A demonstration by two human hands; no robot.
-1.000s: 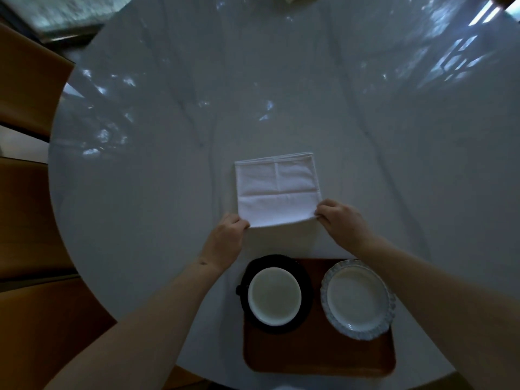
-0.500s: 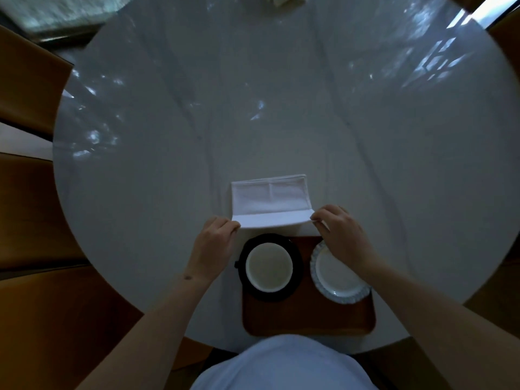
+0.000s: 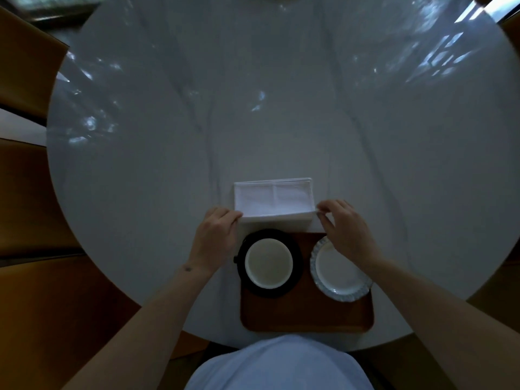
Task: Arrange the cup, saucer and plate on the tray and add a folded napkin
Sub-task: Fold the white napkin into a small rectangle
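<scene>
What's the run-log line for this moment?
napkin: on table, beyond tray | left hand: pinches near-left corner | right hand: at near-right corner | cup, saucer, plate: on tray

The tray (image 3: 306, 316) lay on the table (image 3: 281, 108) at its near edge. On the tray, the cup (image 3: 268, 263) stood on the saucer (image 3: 297, 273) to the left, the plate (image 3: 339, 273) to the right. The folded napkin (image 3: 274, 199) lay on the table just behind the tray, the left hand (image 3: 216, 237) at its near left corner, the right hand (image 3: 344, 232) at its near right corner.
</scene>
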